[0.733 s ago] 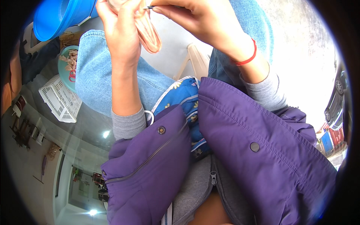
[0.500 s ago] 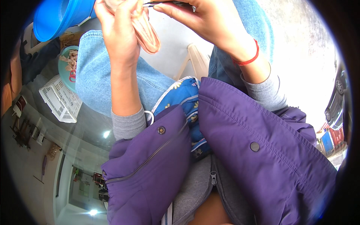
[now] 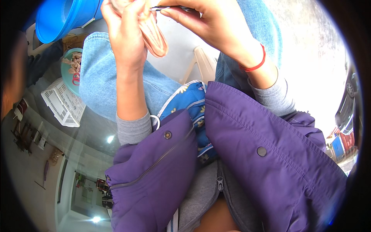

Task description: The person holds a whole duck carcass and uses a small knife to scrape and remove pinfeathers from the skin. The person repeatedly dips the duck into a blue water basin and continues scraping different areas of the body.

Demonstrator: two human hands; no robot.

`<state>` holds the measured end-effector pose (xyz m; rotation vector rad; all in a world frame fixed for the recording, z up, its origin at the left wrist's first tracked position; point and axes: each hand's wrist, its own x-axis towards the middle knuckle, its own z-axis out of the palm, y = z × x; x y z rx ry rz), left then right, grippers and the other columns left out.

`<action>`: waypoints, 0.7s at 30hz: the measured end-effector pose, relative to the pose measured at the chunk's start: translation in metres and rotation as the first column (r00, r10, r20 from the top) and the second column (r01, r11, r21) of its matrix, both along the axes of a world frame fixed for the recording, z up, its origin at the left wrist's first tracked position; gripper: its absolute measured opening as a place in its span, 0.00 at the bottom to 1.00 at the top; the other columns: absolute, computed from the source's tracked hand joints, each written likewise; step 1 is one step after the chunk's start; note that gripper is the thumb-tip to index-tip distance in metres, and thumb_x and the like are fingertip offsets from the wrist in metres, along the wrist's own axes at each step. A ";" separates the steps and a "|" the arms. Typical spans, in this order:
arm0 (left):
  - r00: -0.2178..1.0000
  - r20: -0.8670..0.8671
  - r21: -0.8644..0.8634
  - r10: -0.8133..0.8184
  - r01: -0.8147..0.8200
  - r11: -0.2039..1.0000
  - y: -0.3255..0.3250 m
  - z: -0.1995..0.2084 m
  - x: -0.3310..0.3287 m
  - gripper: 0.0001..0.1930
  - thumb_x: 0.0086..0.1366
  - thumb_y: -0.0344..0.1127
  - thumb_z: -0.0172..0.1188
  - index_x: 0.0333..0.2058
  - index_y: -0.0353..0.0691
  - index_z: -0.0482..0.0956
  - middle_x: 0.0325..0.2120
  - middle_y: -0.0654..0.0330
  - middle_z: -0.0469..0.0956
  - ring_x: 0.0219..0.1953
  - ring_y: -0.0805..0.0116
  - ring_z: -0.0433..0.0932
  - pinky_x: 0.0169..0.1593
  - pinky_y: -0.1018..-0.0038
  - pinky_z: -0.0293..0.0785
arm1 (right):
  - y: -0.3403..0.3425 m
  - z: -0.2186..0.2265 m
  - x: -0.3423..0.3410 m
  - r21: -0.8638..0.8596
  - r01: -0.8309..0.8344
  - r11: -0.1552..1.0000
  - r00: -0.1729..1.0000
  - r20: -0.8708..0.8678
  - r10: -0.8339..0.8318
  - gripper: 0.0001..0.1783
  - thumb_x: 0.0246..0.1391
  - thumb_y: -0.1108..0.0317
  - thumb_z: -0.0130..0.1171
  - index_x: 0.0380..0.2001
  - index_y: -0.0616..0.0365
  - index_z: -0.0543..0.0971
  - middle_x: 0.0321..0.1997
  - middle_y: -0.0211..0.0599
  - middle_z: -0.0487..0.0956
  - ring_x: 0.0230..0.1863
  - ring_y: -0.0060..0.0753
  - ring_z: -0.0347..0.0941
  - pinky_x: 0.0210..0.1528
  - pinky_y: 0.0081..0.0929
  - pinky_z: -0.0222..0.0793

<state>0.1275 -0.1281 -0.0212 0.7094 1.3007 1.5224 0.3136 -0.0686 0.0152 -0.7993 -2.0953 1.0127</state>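
Observation:
At the top of the head view, my left hand is closed around a pale pink, soft-looking piece whose smooth, rounded end hangs below the fingers. The upper part of this piece is cut off by the picture's edge. My right hand, with a red cord at the wrist, pinches a slim metal tool with a dark body. Its narrow tip points left and meets the pink piece by my left thumb. Whether the tool is tweezers or a small blade, I cannot make out.
A blue bucket stands at upper left. Below it, a turquoise basin holds pale scraps and red-handled scissors, beside a white slotted basket. A beige plastic stool shows between my knees. Another person's arm is at far left.
Both hands and the pink piece have shifted slightly down, the left hand also a little right. The tool stays at the piece. The other person's arm at far left has moved and is blurred.

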 end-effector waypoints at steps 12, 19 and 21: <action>1.000 0.014 -0.004 -0.012 0.012 1.000 0.000 -0.004 -0.002 0.22 0.73 0.35 0.55 0.61 0.41 0.62 0.46 0.54 0.77 0.36 0.67 0.84 0.38 0.72 0.85 | 0.003 0.007 0.005 -0.099 -0.130 0.987 0.991 -0.007 0.130 0.06 0.55 0.71 0.64 0.37 0.58 0.84 0.32 0.44 0.80 0.35 0.49 0.79 0.36 0.37 0.74; 1.000 0.006 -0.010 0.004 -0.004 1.000 -0.002 -0.006 -0.002 0.21 0.73 0.35 0.54 0.61 0.42 0.63 0.45 0.55 0.78 0.36 0.68 0.83 0.38 0.72 0.84 | -0.002 0.002 -0.002 0.034 -0.004 0.999 0.999 0.039 0.002 0.07 0.56 0.70 0.64 0.37 0.58 0.84 0.33 0.44 0.81 0.34 0.50 0.79 0.36 0.38 0.74; 1.000 0.015 -0.001 -0.004 0.004 1.000 0.000 -0.003 0.000 0.20 0.73 0.35 0.54 0.61 0.42 0.63 0.45 0.55 0.78 0.37 0.69 0.83 0.38 0.73 0.84 | -0.002 0.001 -0.002 0.057 -0.004 0.998 1.000 0.025 0.003 0.07 0.56 0.70 0.64 0.37 0.58 0.84 0.33 0.44 0.81 0.33 0.50 0.79 0.36 0.38 0.74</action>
